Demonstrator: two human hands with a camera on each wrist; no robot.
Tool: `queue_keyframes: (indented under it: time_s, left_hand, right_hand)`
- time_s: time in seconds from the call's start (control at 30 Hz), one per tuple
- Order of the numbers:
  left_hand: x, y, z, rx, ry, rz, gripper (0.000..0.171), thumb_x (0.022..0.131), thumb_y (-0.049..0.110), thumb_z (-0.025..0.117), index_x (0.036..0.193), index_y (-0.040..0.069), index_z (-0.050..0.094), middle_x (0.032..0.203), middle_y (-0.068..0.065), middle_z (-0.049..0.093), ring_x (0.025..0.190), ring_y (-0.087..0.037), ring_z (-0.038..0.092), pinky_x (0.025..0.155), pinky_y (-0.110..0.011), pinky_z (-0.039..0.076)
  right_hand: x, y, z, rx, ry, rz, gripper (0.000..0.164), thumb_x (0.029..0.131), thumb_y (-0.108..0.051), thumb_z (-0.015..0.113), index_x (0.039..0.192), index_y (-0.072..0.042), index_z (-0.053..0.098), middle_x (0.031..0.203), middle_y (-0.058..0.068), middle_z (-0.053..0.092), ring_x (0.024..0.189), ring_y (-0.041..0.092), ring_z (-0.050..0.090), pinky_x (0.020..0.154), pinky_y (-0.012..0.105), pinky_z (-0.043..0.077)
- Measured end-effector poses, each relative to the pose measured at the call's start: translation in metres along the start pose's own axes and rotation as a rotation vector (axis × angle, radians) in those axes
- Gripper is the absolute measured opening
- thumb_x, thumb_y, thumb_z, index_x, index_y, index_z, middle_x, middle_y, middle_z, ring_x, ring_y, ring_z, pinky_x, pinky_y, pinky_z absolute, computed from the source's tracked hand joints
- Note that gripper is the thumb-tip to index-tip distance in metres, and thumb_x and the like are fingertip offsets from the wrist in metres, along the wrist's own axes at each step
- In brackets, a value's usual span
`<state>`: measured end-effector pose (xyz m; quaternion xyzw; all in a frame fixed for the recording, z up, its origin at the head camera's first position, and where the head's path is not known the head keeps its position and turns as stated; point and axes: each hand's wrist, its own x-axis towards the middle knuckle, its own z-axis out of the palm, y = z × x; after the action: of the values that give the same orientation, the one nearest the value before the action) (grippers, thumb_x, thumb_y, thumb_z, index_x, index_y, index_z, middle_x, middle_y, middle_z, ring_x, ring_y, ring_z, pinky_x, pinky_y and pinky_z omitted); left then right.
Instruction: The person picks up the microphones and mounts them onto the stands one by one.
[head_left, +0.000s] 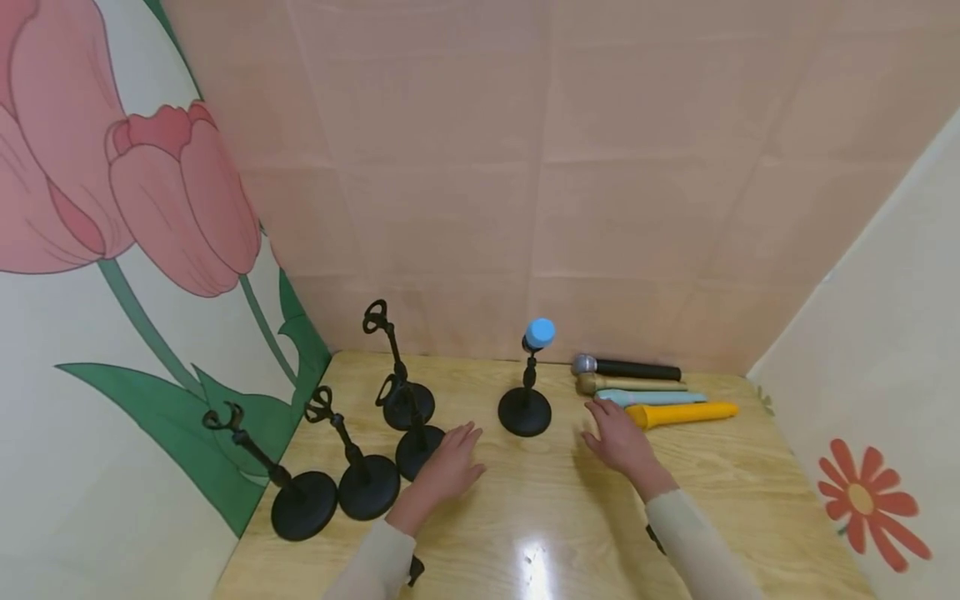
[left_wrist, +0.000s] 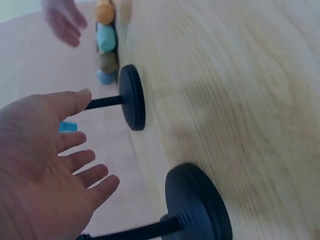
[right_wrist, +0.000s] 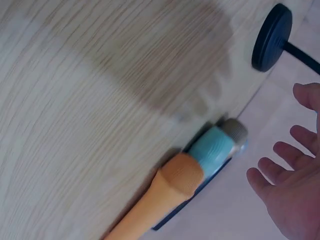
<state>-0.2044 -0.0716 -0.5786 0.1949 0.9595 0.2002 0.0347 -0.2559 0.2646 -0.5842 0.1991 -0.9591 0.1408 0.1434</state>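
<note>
My left hand [head_left: 447,468] has its fingers loosely extended and holds nothing. It hovers beside a black microphone stand [head_left: 415,446] on the left, partly covering its base. The right hand [head_left: 622,437], fingers also relaxed, is just left of a yellow-orange microphone [head_left: 686,413] and holds nothing. Behind that one lie a light blue microphone [head_left: 660,397], a tan microphone [head_left: 637,383] and a black microphone [head_left: 637,369] with a silver head. Between the hands, farther back, another black stand [head_left: 525,413] stands upright with a blue microphone head [head_left: 540,332] at its top.
More black stands with bare clips stand at the left: one at the back [head_left: 409,407], one at the front left [head_left: 303,505] and one beside it [head_left: 369,487]. A pinkish backdrop [head_left: 450,208] closes off the wooden table [head_left: 577,533] behind; printed panels flank it.
</note>
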Motion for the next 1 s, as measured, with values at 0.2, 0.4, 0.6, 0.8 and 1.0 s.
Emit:
queue_keyframes:
  time_s: [0.2, 0.4, 0.6, 0.8, 1.0]
  left_hand:
    - [-0.023, -0.011, -0.008, -0.072, 0.019, 0.02, 0.062, 0.091, 0.038, 0.058, 0.142, 0.008, 0.038, 0.148, -0.013, 0.032, 0.135, -0.032, 0.031, 0.103, -0.044, 0.038]
    - [-0.038, -0.022, -0.014, -0.122, 0.016, 0.012, 0.061, 0.092, 0.035, 0.058, 0.142, 0.008, 0.038, 0.147, -0.015, 0.033, 0.134, -0.031, 0.031, 0.103, -0.044, 0.038]
    - [-0.046, -0.033, -0.018, -0.143, -0.022, -0.061, 0.059, 0.092, 0.041, 0.055, 0.141, 0.011, 0.041, 0.146, -0.01, 0.037, 0.134, -0.028, 0.034, 0.103, -0.045, 0.038]
    - [-0.054, -0.048, -0.019, -0.155, -0.011, -0.117, 0.053, 0.091, 0.036, 0.058, 0.136, 0.01, 0.048, 0.141, -0.013, 0.042, 0.13, -0.032, 0.039, 0.099, -0.048, 0.041]
    - [-0.055, -0.06, -0.019, -0.172, -0.001, -0.19, 0.05, 0.091, 0.031, 0.06, 0.133, 0.005, 0.047, 0.137, -0.018, 0.044, 0.126, -0.035, 0.042, 0.098, -0.05, 0.041]
  right_hand:
    - [-0.012, 0.022, -0.007, -0.008, -0.02, 0.029, 0.057, 0.079, -0.022, 0.072, 0.126, 0.003, 0.052, 0.128, 0.026, 0.05, 0.116, 0.043, 0.046, 0.094, 0.057, 0.039]
    - [-0.024, 0.046, -0.014, -0.025, -0.03, 0.064, 0.054, 0.08, -0.021, 0.071, 0.125, 0.004, 0.052, 0.127, 0.028, 0.049, 0.114, 0.046, 0.045, 0.093, 0.059, 0.039]
    - [-0.031, 0.065, -0.022, -0.029, -0.07, 0.102, 0.054, 0.082, -0.021, 0.067, 0.127, 0.003, 0.05, 0.127, 0.028, 0.047, 0.114, 0.047, 0.044, 0.092, 0.061, 0.038]
    - [-0.033, 0.082, -0.022, -0.031, -0.115, 0.138, 0.055, 0.082, -0.022, 0.067, 0.126, 0.004, 0.05, 0.125, 0.029, 0.048, 0.112, 0.048, 0.046, 0.092, 0.061, 0.037]
    - [-0.038, 0.099, -0.019, -0.027, -0.178, 0.205, 0.055, 0.084, -0.022, 0.066, 0.127, 0.007, 0.047, 0.125, 0.032, 0.047, 0.113, 0.05, 0.044, 0.089, 0.063, 0.038]
